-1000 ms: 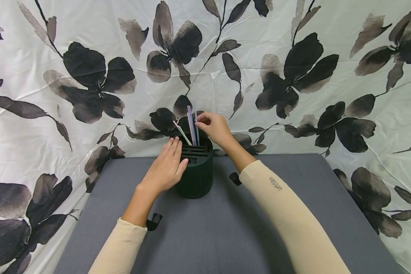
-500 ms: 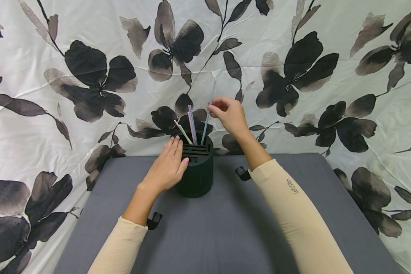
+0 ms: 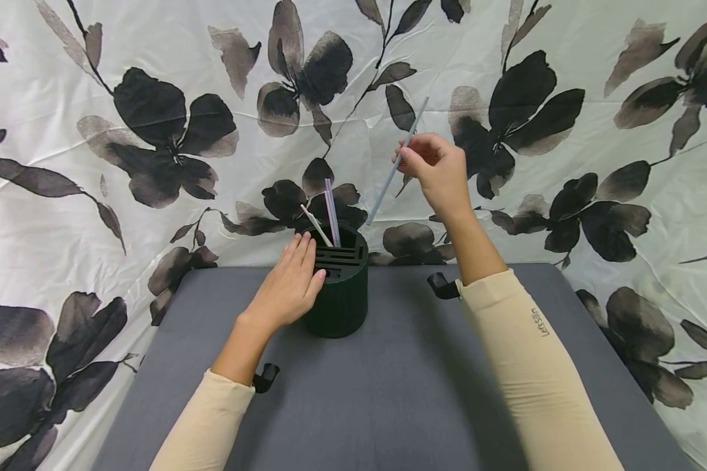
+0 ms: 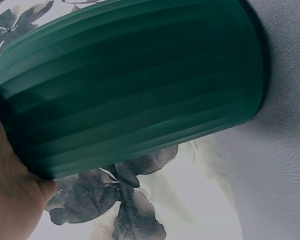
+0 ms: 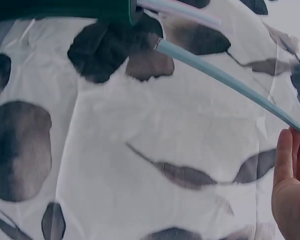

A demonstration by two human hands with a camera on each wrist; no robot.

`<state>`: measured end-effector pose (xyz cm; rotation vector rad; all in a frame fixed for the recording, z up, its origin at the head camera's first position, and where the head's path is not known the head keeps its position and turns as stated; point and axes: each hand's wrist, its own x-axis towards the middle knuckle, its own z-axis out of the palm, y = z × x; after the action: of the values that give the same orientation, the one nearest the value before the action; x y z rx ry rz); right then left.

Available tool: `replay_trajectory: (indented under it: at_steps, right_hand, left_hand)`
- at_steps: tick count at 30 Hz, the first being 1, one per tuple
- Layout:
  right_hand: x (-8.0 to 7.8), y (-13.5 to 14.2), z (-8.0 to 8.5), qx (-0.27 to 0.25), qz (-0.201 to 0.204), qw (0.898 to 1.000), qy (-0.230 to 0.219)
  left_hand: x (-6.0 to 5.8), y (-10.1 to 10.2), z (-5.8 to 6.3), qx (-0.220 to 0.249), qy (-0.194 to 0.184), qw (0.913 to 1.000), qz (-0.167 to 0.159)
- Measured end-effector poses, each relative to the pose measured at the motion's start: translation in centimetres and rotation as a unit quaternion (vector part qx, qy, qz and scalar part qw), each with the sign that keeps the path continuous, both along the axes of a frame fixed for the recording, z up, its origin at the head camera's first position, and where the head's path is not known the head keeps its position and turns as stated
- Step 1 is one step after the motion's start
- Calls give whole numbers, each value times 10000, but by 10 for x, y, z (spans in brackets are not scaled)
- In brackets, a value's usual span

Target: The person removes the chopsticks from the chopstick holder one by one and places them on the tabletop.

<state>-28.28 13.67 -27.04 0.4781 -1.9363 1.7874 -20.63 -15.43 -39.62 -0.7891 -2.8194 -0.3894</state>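
A dark green ribbed round holder [image 3: 336,307] with a slotted black top stands upright near the table's back edge. My left hand [image 3: 289,281] rests on the left of its top with straight fingers; the left wrist view shows the thumb side of this hand [image 4: 15,190] at the end of the holder [image 4: 135,90]. Up and right of the holder, my right hand [image 3: 438,170] pinches a light blue drinking straw [image 3: 385,190], held slanted in the air. The straw's lower end [image 5: 190,57] is out of the holder. Purple straws [image 3: 332,216] and a whitish straw [image 3: 316,226] lean inside it.
The grey table [image 3: 353,405] lies beneath, its back edge just behind the holder. A white cloth with dark flowers [image 3: 165,144] hangs behind it. Black curved pieces [image 3: 266,378] stick out at both wrists, beside the beige sleeves [image 3: 542,366].
My right hand has drawn the light blue straw out of the holder and carried it up and to the right. The left hand has stayed on the holder.
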Motion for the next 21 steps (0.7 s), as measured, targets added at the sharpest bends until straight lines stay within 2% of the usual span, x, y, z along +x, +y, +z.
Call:
replay_trajectory:
  at_steps: [3,6,12,21]
  right_hand:
    - [2,12,0,69,-169,9998,-64]
    - [4,23,-8,260,-292,9990,-208]
    - [6,40,-36,892,-581,9930,-511]
    - [12,57,-82,1095,-630,9889,-782]
  left_hand:
    - [0,1,-1,2,-12,10000,-5]
    - [0,1,-2,32,-89,10000,3]
    - [0,0,-2,42,-142,9999,-35]
    - [2,-2,2,-100,-174,9998,-3]
